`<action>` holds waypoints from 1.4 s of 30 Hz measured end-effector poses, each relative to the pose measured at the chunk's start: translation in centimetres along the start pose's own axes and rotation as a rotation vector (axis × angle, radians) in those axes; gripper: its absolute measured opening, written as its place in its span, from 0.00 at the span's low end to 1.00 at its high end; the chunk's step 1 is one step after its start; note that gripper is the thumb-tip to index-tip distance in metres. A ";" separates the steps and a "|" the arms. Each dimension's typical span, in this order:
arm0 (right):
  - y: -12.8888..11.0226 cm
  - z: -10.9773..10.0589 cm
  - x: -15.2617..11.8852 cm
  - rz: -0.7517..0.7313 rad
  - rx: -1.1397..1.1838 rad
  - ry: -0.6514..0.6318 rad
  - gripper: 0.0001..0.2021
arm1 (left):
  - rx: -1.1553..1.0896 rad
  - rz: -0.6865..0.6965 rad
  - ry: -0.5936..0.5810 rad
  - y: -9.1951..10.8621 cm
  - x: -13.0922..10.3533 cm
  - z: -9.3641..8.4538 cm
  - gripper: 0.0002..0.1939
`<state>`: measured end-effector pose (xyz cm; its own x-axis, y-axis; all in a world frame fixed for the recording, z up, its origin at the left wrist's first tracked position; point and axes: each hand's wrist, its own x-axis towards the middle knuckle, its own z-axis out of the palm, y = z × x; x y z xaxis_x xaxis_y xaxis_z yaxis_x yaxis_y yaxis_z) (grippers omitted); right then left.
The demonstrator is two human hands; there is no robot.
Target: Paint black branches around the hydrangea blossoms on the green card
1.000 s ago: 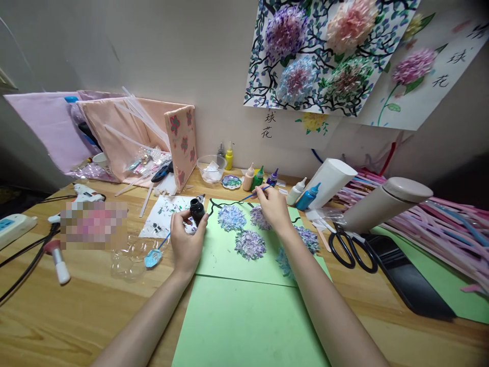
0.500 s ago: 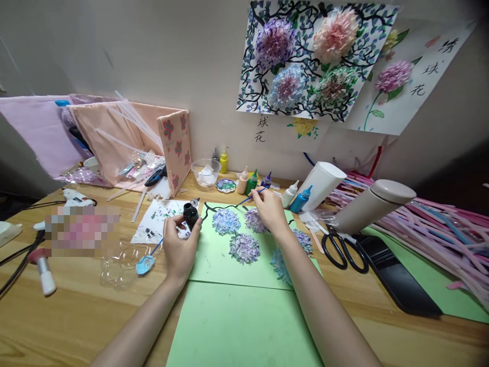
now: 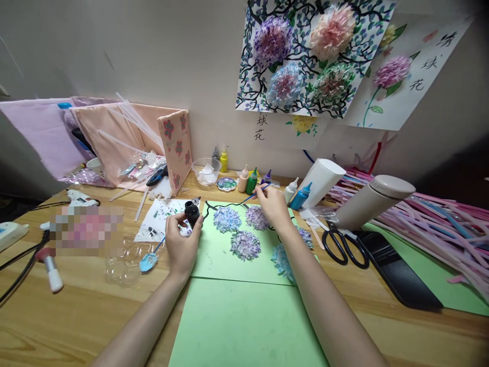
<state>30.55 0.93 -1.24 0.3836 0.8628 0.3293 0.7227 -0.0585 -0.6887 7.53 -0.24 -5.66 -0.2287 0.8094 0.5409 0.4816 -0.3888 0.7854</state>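
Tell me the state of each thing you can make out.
Small black bottle: uncapped, in left hand
Slim blue brush: gripped in right hand
Upper pale green paper: bears black lines
Round clear plastic bowl: uncovered, white scraps inside
Small white paper sheet: stained
Tall beige cylindrical tumbler: lid on

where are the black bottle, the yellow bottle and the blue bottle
Black bottle (image 3: 192, 215): head view, on its side.
Yellow bottle (image 3: 223, 163): head view, on its body.
Blue bottle (image 3: 298, 200): head view, on its body.

Flowers (image 3: 245, 245) on paper (image 3: 217, 266) (scissors (image 3: 344, 245) right).

Craft workspace: paintbrush (image 3: 249, 198), paint bottles (image 3: 251, 182)
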 end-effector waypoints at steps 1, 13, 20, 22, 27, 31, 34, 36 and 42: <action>0.1 0.0 0.0 0.001 0.004 0.002 0.12 | 0.000 -0.003 -0.001 0.0 0.0 0.0 0.15; -3.1 0.1 -1.4 -0.118 0.254 -0.043 0.15 | -0.005 -0.007 -0.018 0.0 -0.1 -0.1 0.13; -3.8 2.0 -2.3 -0.192 0.218 -0.159 0.16 | -0.006 -0.032 -0.025 0.1 -0.2 -0.1 0.13; -3.4 2.2 -2.2 -0.186 0.210 -0.168 0.16 | -0.011 -0.034 -0.027 0.0 -0.2 -0.1 0.13; -3.0 2.5 -2.2 -0.180 0.202 -0.187 0.16 | -0.017 -0.041 -0.025 -0.1 -0.3 0.0 0.14; -2.9 2.5 -2.1 -0.157 0.198 -0.177 0.15 | -0.014 -0.033 -0.019 -0.2 -0.2 0.0 0.14; -2.7 2.5 -1.9 -0.148 0.191 -0.173 0.15 | -0.010 -0.032 -0.018 -0.2 -0.2 -0.1 0.14; -2.6 2.5 -1.9 -0.142 0.178 -0.174 0.15 | -0.010 -0.033 -0.023 -0.2 -0.2 -0.1 0.14; -2.5 2.2 -1.7 -0.121 0.142 -0.167 0.14 | -0.004 -0.035 -0.025 -0.1 -0.2 -0.1 0.14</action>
<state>26.80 0.73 -1.49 0.1898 0.9310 0.3118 0.6654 0.1116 -0.7381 7.42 -0.41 -5.78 -0.2239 0.8334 0.5053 0.4698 -0.3619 0.8052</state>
